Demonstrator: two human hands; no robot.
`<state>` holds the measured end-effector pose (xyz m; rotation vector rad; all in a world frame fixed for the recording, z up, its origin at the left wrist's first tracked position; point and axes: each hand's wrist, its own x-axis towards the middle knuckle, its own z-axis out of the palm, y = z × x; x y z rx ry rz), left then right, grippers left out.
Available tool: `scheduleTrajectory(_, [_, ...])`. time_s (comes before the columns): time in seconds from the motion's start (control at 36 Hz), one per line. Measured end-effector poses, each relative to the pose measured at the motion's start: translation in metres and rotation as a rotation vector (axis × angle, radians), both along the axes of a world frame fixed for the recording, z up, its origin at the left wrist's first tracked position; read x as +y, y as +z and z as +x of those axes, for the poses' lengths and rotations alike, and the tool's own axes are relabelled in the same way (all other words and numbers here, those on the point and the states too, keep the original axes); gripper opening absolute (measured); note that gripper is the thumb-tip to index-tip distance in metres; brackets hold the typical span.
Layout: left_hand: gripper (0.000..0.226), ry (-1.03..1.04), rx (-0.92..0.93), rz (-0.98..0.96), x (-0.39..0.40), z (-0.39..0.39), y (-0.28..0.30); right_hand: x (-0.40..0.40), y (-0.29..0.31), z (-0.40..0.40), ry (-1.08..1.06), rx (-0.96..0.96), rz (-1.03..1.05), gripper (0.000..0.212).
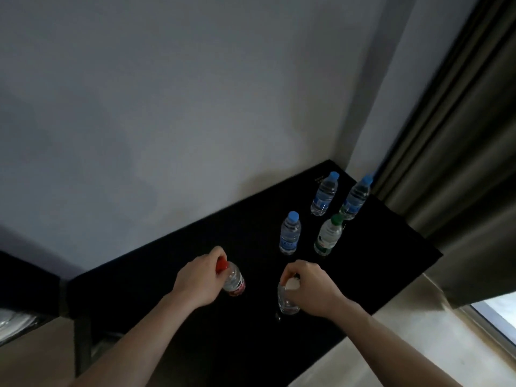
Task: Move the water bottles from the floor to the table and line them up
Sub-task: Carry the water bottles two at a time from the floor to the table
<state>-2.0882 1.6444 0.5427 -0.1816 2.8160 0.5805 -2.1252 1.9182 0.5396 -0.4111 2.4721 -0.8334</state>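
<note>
Dim and soft overall; daylight enters at the window [499,317] near right, the black bench [377,247] swallows detail, and wide-angle bending tilts the edges.

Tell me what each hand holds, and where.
Left hand grips the red-capped bottle at its cap; right hand grips the white-capped bottle at its cap.

No text can be read. The labels on the water bottles [290,233] at the centre right of the frame are too blurred to make out.
</note>
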Motion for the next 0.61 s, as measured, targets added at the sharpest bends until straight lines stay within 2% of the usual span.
scheduleTrajectory(0.17, [0.018, 0.014, -0.06, -0.004, 0.018, -0.023, -0.011, 0.006, -0.005, -0.032, 0.051, -0.022, 0.0, 0.015])
scheduleTrajectory(0.25, [0.027, 0.037, -0.106, -0.007, 0.026, -0.025, -0.016, 0.006, -0.006, -0.042, 0.08, -0.034, 0.015, 0.013])
scheduleTrajectory(0.42, [0.02, 0.155, 0.007, 0.012, 0.039, -0.027, -0.025, 0.008, -0.013, -0.052, 0.044, -0.025, -0.01, 0.012])
scheduleTrajectory(0.61, [0.039, 0.221, -0.009, 0.042, 0.035, -0.03, -0.044, 0.008, -0.02, -0.063, 0.101, -0.072, -0.004, 0.01])
